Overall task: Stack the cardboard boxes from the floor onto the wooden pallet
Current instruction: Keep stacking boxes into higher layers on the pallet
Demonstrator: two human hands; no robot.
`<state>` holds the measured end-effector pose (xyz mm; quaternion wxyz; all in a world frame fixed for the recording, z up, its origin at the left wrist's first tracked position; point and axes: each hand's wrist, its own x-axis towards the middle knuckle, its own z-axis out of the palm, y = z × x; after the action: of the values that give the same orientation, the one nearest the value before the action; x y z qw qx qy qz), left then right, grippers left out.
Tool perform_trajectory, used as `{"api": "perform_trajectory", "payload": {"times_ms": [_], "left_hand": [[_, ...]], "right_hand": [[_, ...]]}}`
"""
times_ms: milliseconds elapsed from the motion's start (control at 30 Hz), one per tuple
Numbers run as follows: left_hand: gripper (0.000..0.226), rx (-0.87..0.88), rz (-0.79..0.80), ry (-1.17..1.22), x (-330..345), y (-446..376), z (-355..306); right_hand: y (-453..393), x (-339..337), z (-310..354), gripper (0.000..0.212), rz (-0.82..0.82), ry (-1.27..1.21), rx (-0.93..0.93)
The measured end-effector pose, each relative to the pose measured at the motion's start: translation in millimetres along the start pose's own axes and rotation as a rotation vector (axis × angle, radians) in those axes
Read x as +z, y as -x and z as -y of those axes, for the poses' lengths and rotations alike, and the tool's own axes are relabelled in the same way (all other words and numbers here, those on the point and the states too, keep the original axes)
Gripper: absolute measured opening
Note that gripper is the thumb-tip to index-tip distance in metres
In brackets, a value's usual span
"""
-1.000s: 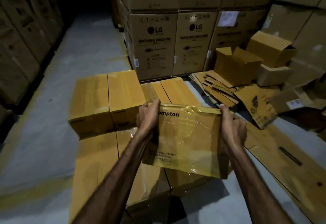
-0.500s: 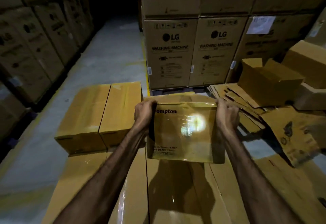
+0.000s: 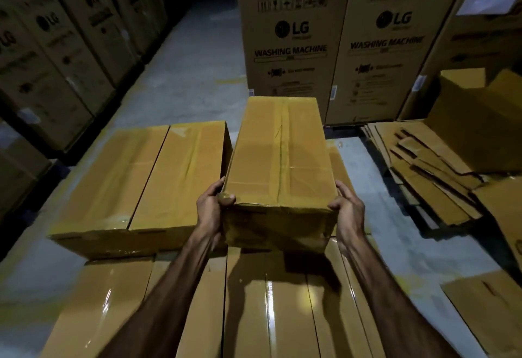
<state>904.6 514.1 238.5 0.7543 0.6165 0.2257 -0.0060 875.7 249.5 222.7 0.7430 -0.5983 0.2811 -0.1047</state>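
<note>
I hold a long yellow-brown taped cardboard box (image 3: pixel 278 160) lengthwise in front of me, its top face up. My left hand (image 3: pixel 210 206) grips its near left corner, thumb on top. My right hand (image 3: pixel 348 211) grips the near right corner. The box hangs over a lower layer of glossy wrapped boxes (image 3: pixel 271 309). Just to its left, two similar boxes (image 3: pixel 147 177) lie side by side as a second layer. The wooden pallet itself is hidden under the boxes.
Tall LG washing machine cartons (image 3: pixel 288 44) stand close behind the stack, more cartons (image 3: pixel 53 55) line the left aisle. Flattened cardboard sheets (image 3: pixel 423 165) and an open box (image 3: pixel 480 115) lie on the floor at right. Grey concrete floor (image 3: pixel 180 75) runs back at left.
The box has tipped from showing its printed side toward me to lying flat with its top up, and it has moved forward beside the two upper boxes. My view came closer.
</note>
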Motion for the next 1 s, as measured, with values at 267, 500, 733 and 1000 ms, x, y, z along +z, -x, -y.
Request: {"api": "perform_trajectory", "payload": {"times_ms": [267, 500, 733, 1000], "left_hand": [[0.061, -0.032, 0.03, -0.079, -15.6, -74.4, 52.7], [0.062, -0.056, 0.008, -0.237, -24.3, -105.8, 93.8], [0.069, -0.016, 0.01, -0.349, -24.1, -125.3, 104.6], [0.061, 0.304, 0.069, -0.884, -52.8, -112.6, 107.4]], "right_hand": [[-56.8, 24.8, -55.2, 0.074, 0.029, -0.026, 0.023], [-102.7, 46.7, -80.0, 0.079, 0.077, 0.062, -0.001], [-102.2, 41.2, -125.5, 0.068, 0.072, 0.189, 0.062], [-96.2, 48.7, -157.1, 0.071, 0.018, 0.33, -0.097]]}}
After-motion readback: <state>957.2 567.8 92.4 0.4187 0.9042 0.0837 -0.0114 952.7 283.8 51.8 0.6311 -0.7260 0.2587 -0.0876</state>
